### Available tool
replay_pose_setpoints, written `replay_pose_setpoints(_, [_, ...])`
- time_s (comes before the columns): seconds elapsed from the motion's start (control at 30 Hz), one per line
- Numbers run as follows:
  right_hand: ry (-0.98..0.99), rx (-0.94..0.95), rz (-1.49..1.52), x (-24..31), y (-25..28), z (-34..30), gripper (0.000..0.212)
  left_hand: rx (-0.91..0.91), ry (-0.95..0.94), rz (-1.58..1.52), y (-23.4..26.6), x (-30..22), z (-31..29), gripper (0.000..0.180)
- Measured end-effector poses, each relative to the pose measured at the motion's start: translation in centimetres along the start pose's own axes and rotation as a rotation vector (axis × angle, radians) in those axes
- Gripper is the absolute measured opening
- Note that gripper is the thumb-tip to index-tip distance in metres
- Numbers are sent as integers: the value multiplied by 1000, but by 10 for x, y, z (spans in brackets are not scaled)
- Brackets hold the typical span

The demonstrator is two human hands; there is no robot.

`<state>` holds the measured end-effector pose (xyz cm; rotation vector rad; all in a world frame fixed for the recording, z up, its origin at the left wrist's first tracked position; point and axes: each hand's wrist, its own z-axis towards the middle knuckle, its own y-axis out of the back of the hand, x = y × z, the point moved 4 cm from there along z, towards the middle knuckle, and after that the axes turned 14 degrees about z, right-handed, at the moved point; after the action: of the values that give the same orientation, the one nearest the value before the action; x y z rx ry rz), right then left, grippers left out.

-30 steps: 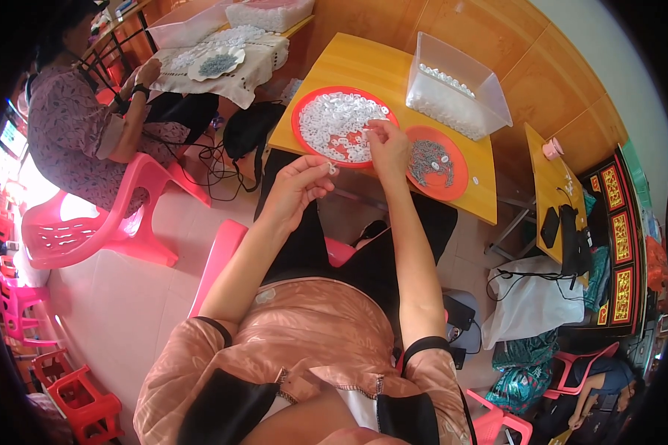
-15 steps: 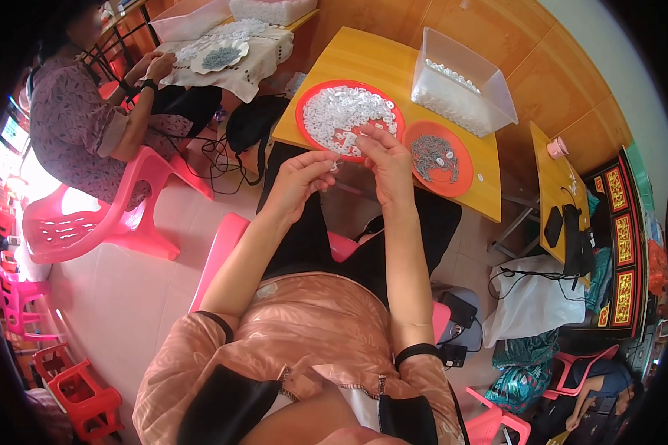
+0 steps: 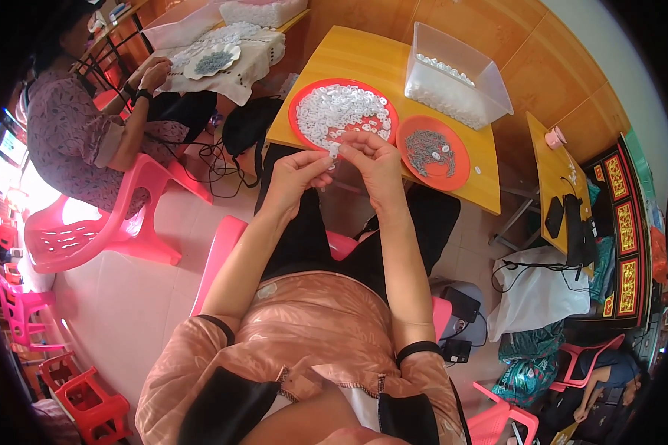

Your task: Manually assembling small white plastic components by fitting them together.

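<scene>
1. Both hands raised together at the near edge of the bench [image 3: 364, 55], just in front of the big red tray [image 3: 302, 111] heaped with small white pieces [image 3: 341, 111].
2. Left hand [image 3: 298, 174] curled, fingers [image 3: 321, 161] pinched shut on a tiny white piece; too small to make out.
3. Right hand [image 3: 376, 159] meeting it fingertip to fingertip, fingers bent close; cannot tell whether anything was gripped there.
4. Judged as a joining or sorting step on one piece, held between the hands.
5. Next move likely called for fine fingertip alignment, then a short reach to a tray.
6. Nearby: smaller orange tray [image 3: 432, 152] of grey parts, clear tub [image 3: 456, 78] behind.
7. Nothing blocking the reach; a second person [image 3: 74, 141] working at another table, well apart.
</scene>
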<state>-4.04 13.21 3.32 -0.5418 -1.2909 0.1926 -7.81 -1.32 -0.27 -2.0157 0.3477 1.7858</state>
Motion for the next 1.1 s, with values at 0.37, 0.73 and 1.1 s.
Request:
replay_pose_setpoints(0.37, [23,35,-136,-3,1,-3,17,4,24,-1,-1,2,-1,16])
replay_pose_setpoints(0.73, [150,-320,152,8,34,-15,19,-9,57,30,-8,-3,51,22])
replay_pose_setpoints(1.1, [13,-324,349,6,33,-38,23,60,-13,20,-29,-9,6,27])
